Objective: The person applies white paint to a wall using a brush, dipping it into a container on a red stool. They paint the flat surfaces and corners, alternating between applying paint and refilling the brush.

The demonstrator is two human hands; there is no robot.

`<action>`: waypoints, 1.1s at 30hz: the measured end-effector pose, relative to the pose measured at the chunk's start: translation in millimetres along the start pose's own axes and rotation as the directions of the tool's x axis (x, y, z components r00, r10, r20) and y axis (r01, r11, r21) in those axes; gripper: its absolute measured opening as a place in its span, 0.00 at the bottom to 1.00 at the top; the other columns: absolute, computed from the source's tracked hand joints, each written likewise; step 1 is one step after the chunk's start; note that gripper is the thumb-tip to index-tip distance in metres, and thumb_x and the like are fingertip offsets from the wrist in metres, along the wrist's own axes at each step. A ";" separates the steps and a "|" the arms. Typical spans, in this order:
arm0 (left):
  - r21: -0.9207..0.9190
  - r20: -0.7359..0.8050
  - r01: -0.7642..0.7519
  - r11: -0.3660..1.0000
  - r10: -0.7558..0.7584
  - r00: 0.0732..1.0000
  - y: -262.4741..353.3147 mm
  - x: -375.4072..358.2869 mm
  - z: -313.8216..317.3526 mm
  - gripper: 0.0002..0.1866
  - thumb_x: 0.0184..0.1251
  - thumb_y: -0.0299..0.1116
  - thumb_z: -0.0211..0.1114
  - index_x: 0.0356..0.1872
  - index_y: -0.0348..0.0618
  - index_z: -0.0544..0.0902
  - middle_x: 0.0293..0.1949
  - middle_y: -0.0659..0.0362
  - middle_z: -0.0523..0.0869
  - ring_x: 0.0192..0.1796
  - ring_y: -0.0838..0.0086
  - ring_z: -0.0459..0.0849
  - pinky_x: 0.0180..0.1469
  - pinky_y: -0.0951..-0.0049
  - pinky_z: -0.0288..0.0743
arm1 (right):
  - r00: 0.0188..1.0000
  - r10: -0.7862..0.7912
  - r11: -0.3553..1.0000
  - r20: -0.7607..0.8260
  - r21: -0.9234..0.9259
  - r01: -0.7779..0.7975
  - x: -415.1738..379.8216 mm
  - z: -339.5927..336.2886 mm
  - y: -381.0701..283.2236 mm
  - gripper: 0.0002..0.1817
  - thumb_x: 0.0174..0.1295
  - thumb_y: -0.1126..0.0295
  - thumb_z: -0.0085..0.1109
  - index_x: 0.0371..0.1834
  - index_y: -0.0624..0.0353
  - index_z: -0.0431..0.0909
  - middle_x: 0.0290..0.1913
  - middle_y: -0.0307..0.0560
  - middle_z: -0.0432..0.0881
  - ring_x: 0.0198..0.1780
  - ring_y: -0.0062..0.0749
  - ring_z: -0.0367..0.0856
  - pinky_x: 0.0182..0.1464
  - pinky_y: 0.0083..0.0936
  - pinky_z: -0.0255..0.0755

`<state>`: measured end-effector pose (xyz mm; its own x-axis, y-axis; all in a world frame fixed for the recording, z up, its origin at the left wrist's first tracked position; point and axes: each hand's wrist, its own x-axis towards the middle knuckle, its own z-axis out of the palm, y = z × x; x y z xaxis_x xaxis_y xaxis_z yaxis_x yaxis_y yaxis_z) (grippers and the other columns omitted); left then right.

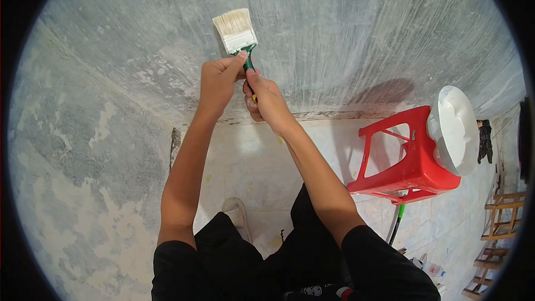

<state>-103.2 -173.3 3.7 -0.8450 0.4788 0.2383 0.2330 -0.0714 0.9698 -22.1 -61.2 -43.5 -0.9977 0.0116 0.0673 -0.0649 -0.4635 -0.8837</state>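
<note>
A paintbrush (234, 24) with pale bristles, a paint-coated ferrule and a green handle is raised in front of the wall, bristles pointing up. My left hand (217, 85) is closed on the upper handle, its thumb pressed just below the ferrule. Lower down, my right hand (270, 101) wraps round the handle's end, which its fingers mostly hide. White smears mark the right fingers. Behind the brush rises the grey wall (312, 28), streaked with thin whitish strokes.
At right, a red plastic stool (409, 161) bears a white basin (443, 134) of white paint. A green-and-black pole (399, 212) lies beside it. Wooden frames (504, 214) and a plastic bottle (433, 270) are farther right. A patchy side wall (83, 173) borders the left.
</note>
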 end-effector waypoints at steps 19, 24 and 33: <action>0.124 -0.009 0.529 0.840 -0.532 0.847 -173.7 -19.2 6.4 0.19 0.69 0.41 0.70 0.23 0.36 0.85 0.20 0.59 0.81 0.21 0.77 0.76 0.25 0.70 0.68 | 0.847 0.471 0.857 -0.249 0.356 -0.372 -4.4 -40.1 120.5 0.19 0.78 0.50 0.43 0.29 0.46 0.63 0.16 0.29 0.60 0.12 0.17 0.50 0.14 0.22 0.44; 0.044 -0.001 0.468 0.883 -0.468 0.884 -100.8 3.6 9.2 0.20 0.69 0.42 0.70 0.20 0.39 0.84 0.17 0.63 0.77 0.20 0.78 0.72 0.25 0.72 0.64 | 0.930 0.319 0.919 -0.182 0.300 -0.257 -1.6 -21.3 48.1 0.14 0.77 0.56 0.46 0.33 0.47 0.64 0.19 0.29 0.62 0.14 0.16 0.51 0.16 0.21 0.44; 0.066 -0.017 -0.004 0.998 0.006 1.000 21.0 17.6 40.6 0.23 0.76 0.42 0.65 0.26 0.31 0.88 0.22 0.57 0.86 0.19 0.82 0.75 0.23 0.78 0.66 | 0.999 0.025 0.983 -0.033 0.184 -0.019 -14.2 -5.7 -42.0 0.19 0.79 0.50 0.46 0.33 0.48 0.66 0.17 0.28 0.61 0.14 0.15 0.51 0.17 0.20 0.44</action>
<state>-93.6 -130.8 26.1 -0.8518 0.4633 0.2446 0.2682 -0.0154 0.9632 -5.4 -36.9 -10.0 -0.9991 0.0287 0.0300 -0.0413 -0.6186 -0.7847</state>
